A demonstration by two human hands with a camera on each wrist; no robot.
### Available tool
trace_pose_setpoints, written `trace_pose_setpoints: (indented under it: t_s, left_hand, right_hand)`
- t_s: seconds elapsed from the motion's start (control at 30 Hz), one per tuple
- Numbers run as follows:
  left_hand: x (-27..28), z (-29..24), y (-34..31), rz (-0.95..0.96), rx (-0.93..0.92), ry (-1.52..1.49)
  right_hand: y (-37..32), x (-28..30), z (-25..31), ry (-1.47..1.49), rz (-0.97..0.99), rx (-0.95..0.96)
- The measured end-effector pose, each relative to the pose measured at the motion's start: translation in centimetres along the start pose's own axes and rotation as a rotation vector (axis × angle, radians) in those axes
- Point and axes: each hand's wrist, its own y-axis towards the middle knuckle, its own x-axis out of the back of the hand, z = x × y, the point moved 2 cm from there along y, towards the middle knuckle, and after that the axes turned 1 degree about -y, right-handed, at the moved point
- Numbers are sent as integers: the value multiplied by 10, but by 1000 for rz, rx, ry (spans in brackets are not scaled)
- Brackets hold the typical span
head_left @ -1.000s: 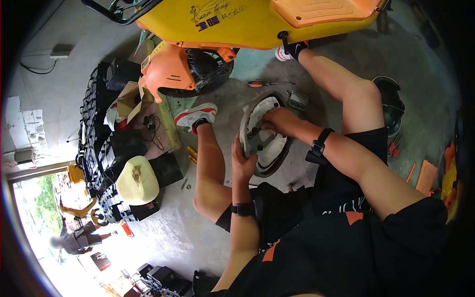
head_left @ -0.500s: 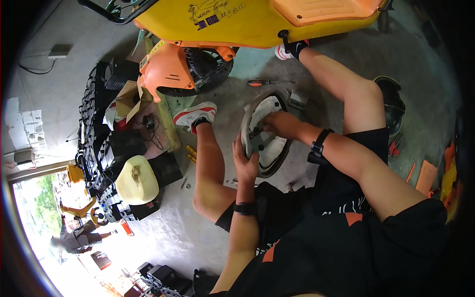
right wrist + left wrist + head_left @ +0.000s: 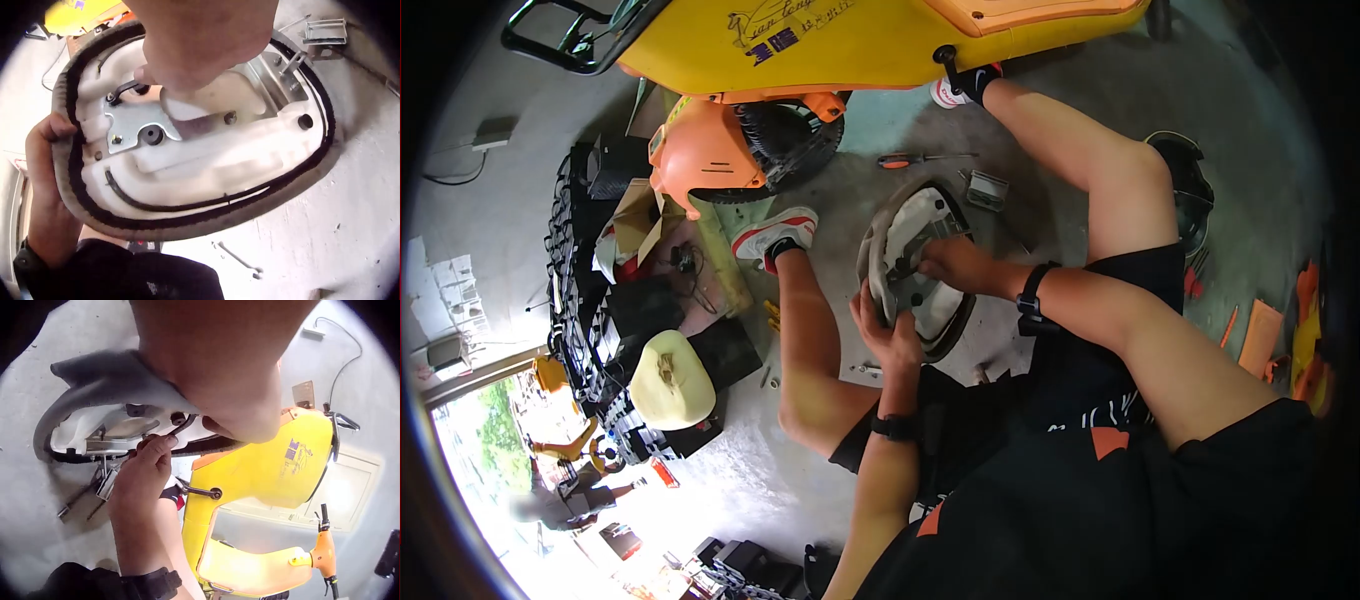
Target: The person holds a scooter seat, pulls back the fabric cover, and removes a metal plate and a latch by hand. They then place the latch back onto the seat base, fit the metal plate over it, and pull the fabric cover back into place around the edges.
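An oval seat, its white underside showing within a grey padded rim [image 3: 870, 250], is held above the person's lap. The left hand [image 3: 887, 338] grips the near rim, thumb over the edge in the right wrist view [image 3: 49, 165]. The right hand [image 3: 960, 266] is over the underside. Its fingers and thumb pinch a dark bent tool [image 3: 182, 427], whose end meets a nut [image 3: 111, 97] at the corner of a flat metal plate [image 3: 136, 125]. A second metal bracket [image 3: 275, 81] is fixed across the other end of the seat.
A yellow scooter body [image 3: 800, 50] and orange wheel cover [image 3: 700, 150] stand ahead. On the floor lie a screwdriver [image 3: 900, 160], a metal piece [image 3: 986, 190] and a wrench [image 3: 237, 259]. A pale cushion [image 3: 670, 380] is left; a black rounded object [image 3: 1185, 195] is right.
The head view has shifted, so the surroundings appear further left. The right hand and its wrist have dropped slightly against the seat. The left hand keeps its grip on the rim.
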Motion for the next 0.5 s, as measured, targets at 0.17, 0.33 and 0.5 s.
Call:
trace_pose_setpoints:
  t_s: [0.17, 0.33, 0.5]
  left_hand:
    - [0, -7, -2, -31, 40, 55]
    - [-4, -9, -2, -100, 89, 13]
    - [-4, -13, -3, -114, 129, 51]
  right_hand:
    - [-8, -8, 8, 61, -15, -58]
    - [-19, -17, 21, 85, -6, -175]
    - [-26, -28, 26, 94, 37, -405]
